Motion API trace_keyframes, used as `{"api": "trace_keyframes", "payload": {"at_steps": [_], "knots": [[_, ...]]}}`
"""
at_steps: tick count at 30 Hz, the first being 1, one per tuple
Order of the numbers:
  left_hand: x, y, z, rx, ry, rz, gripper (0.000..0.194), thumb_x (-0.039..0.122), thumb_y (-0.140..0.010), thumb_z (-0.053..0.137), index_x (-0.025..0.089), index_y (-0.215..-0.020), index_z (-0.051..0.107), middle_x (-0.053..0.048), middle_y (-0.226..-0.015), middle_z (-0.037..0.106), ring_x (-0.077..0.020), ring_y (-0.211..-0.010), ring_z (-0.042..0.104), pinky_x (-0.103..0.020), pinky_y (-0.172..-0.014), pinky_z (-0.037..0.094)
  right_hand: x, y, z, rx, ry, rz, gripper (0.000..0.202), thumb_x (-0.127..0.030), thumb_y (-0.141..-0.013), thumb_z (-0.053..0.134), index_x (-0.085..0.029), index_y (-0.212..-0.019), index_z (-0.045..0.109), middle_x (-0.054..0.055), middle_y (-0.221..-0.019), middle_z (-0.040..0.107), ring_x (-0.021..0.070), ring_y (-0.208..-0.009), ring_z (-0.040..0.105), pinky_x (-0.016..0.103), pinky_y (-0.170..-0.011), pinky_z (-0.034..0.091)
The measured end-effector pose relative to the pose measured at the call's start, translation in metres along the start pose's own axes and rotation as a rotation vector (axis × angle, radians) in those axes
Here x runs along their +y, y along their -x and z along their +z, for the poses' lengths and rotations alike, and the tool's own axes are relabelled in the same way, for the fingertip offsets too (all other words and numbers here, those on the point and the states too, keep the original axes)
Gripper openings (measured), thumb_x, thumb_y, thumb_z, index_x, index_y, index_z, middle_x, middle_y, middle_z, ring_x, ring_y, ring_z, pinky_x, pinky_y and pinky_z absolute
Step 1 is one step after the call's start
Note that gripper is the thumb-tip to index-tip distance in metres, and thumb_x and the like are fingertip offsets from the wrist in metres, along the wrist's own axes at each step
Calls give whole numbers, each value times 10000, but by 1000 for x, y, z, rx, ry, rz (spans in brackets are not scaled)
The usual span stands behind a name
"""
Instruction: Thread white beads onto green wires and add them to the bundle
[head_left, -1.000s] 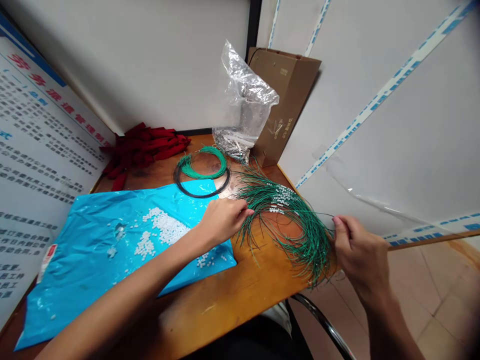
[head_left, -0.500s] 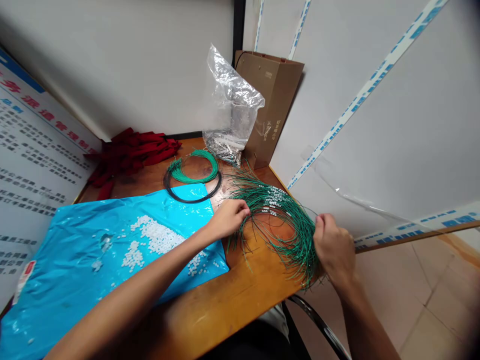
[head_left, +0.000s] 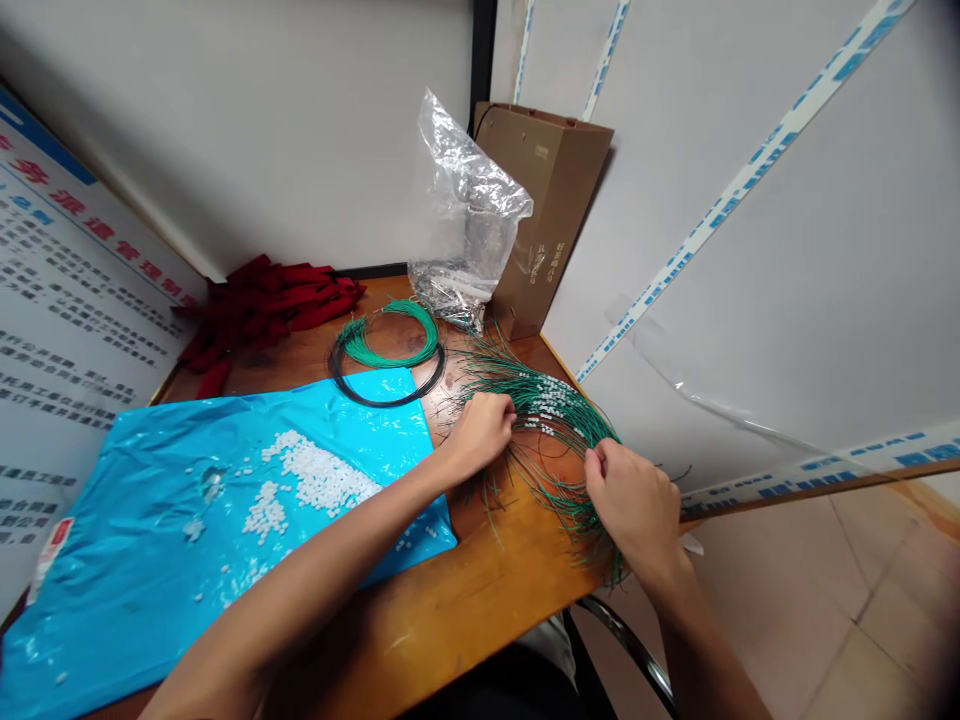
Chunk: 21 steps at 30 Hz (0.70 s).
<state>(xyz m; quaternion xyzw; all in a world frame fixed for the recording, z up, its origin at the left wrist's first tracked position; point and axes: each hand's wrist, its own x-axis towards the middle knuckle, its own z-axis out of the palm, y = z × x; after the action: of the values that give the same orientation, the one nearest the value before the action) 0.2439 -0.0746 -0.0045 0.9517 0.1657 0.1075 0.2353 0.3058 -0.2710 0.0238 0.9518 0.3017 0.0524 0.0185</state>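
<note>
A thick bundle of thin green cords lies curved on the table's right side, with rows of small white beads across its middle. My left hand is closed in a pinch at the bundle's left edge, seemingly on a thin cord. Over the right side of the bundle, my right hand is closed too, thumb against fingers. A loose cord end sticks out past its back. The exact grip of both hands is partly hidden by the fingers.
A blue plastic bag with scattered white beads lies left. Behind are coiled green cord, black cord, red fabric strips, a clear bag and a brown paper bag. A partition wall borders the right.
My right hand has moved left over the bundle, closer to my left hand. My left hand has shifted slightly right and stays pinched.
</note>
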Motion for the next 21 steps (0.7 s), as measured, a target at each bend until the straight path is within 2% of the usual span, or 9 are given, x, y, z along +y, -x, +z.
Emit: {"api": "trace_keyframes", "payload": {"at_steps": [4, 6, 11, 14, 18, 21], "knots": [[-1, -1, 8, 4, -50, -38, 135, 188, -846, 517, 165, -858, 649, -91, -842, 683, -225, -821, 630, -293, -697, 438, 1, -8, 12, -88, 76, 2, 238, -305, -924, 441, -170, -847, 620, 92, -801, 667, 238, -693, 657, 281, -564, 383], [0, 1, 10, 2, -76, -52, 131, 212, -851, 521, 168, -838, 645, -98, -843, 673, -234, -820, 626, -302, -693, 441, 3, -8, 14, -90, 107, -17, 266, -309, -931, 423, -166, -837, 626, 99, -800, 653, 247, -699, 651, 295, -569, 393], [0, 4, 11, 9, -115, -54, 140, 233, -875, 500, 171, -845, 622, -107, -866, 651, -248, -856, 614, -327, -723, 442, 8, -9, 6, 82, 166, -60, 293, -305, -936, 403, -157, -805, 619, 117, -820, 610, 259, -771, 603, 289, -540, 346], [2, 4, 9, 12, -113, -37, 137, 245, -882, 502, 165, -848, 609, -103, -861, 644, -241, -847, 611, -323, -721, 443, 9, -13, 0, 150, 149, -138, 255, -286, -924, 437, -160, -785, 610, 106, -813, 604, 253, -798, 571, 304, -581, 346], [3, 13, -4, 27, -95, -21, 188, 292, -905, 478, 156, -865, 602, -102, -882, 647, -224, -849, 604, -313, -728, 443, 6, -14, -5, 194, 28, -282, 224, -265, -914, 464, -171, -754, 589, 74, -790, 609, 226, -793, 557, 306, -646, 353], [-6, 37, -26, 43, -85, -32, 185, 278, -907, 469, 161, -863, 607, -88, -879, 660, -210, -844, 603, -298, -727, 437, -6, -13, -11, 188, -131, -436, 228, -263, -916, 462, -179, -739, 580, 47, -766, 610, 195, -743, 562, 290, -632, 347]]}}
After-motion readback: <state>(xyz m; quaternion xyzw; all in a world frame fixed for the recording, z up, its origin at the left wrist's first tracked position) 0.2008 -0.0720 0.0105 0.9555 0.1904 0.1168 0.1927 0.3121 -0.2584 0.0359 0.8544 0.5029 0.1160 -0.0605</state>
